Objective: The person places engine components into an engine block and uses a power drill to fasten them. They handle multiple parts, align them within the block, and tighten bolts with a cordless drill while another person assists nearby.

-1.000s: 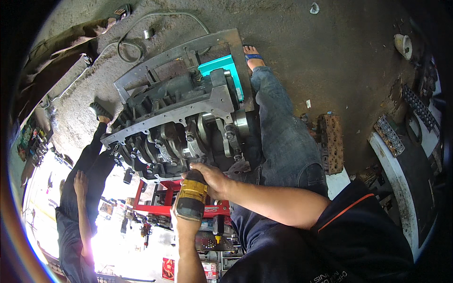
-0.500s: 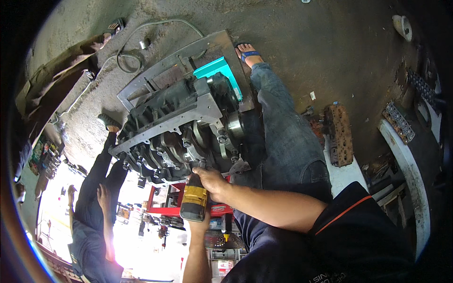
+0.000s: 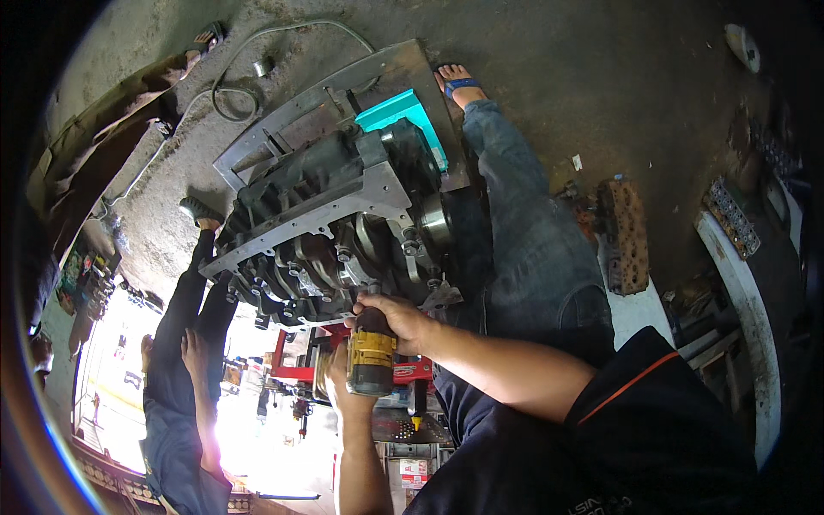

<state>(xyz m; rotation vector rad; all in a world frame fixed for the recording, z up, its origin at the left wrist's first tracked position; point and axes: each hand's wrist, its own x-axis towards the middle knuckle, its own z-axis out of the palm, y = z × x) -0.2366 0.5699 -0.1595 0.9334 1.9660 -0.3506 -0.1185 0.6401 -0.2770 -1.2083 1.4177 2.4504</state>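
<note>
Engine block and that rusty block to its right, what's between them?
The head view shows mainly a jeans-clad leg between engine block and rusty block.

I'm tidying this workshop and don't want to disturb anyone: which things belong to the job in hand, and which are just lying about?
In use:
- yellow-and-black power tool, held by the left hand and, near its nose, the right hand
- engine block

Apparently lying about:
- rusty cylinder head
- small metal cylinder

Looking down from head height through a wide fisheye, near the engine block left of frame centre, dark-rimmed at the corners.
</note>
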